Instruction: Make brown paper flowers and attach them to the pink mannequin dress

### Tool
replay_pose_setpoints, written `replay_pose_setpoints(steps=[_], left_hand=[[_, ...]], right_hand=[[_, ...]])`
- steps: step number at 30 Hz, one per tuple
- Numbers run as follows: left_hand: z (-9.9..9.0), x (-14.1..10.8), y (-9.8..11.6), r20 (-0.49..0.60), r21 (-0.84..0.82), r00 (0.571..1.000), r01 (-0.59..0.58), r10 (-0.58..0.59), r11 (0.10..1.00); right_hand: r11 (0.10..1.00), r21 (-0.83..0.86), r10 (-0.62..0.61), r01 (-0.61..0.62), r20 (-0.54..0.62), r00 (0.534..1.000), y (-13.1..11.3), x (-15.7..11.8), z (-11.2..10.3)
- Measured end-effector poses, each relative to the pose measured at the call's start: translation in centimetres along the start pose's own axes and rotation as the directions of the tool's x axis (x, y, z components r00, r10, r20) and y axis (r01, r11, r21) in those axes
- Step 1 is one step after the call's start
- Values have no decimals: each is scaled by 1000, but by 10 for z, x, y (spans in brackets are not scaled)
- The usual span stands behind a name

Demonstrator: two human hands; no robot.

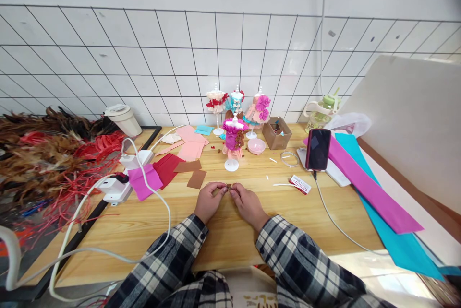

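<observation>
Fingers: the left hand point(209, 201) and right hand point(248, 204) meet at the fingertips, thumbs and forefingers closed narrowly on a small brown scrap point(229, 186), its exact form too small to tell.
Grip: two-sided, over the near part of the wooden table point(230, 236), centred before the body, probably for fine control and a clear view.
Front dress form point(235, 139): upright on a round white base just beyond the hands, presumably within easy reach; gathered magenta ruffles, brown trim, pale pink skirt.
Rear dress forms point(216, 102): three, grouped near the tiled wall, perhaps out of the working area; pleated and rosette-like.
Cut paper: brown rectangles point(196, 179), a crimson sheet point(166, 170) and a magenta square point(145, 182) lie to the left, flat and matte (crepe paper, by its finely crinkled look).
Containers: a smooth pink bowl point(256, 146) beside an open cardboard box point(276, 140), likely for small pieces.
Phone point(318, 149): glossy, tilted up, cabled, at right.
</observation>
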State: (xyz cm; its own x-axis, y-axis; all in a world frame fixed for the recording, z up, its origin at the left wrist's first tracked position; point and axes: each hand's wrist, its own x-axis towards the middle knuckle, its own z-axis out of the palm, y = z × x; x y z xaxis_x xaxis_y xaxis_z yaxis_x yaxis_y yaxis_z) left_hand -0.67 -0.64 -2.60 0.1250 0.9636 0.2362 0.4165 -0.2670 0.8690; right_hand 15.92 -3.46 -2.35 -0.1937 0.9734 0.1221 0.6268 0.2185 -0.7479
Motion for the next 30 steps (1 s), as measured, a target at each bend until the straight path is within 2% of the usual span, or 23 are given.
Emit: replay_pose_setpoints(steps=[5, 11, 19, 30], left_hand=[[-1, -1, 4, 2, 38, 999, -52, 52, 998], [-2, 0, 8, 9, 42, 994, -107, 106, 993], [0, 1, 6, 6, 1, 996, -90, 90, 996], [1, 1, 3, 7, 21, 998, -64, 64, 998]], right_hand=[[1000, 4, -6, 6, 8, 1000, 1, 1, -1], [996, 88, -31, 30, 14, 999, 2, 0, -1], [978, 196, -76, 70, 20, 997, 6, 3, -1], [978, 198, -64, 59, 18, 998, 8, 6, 1]])
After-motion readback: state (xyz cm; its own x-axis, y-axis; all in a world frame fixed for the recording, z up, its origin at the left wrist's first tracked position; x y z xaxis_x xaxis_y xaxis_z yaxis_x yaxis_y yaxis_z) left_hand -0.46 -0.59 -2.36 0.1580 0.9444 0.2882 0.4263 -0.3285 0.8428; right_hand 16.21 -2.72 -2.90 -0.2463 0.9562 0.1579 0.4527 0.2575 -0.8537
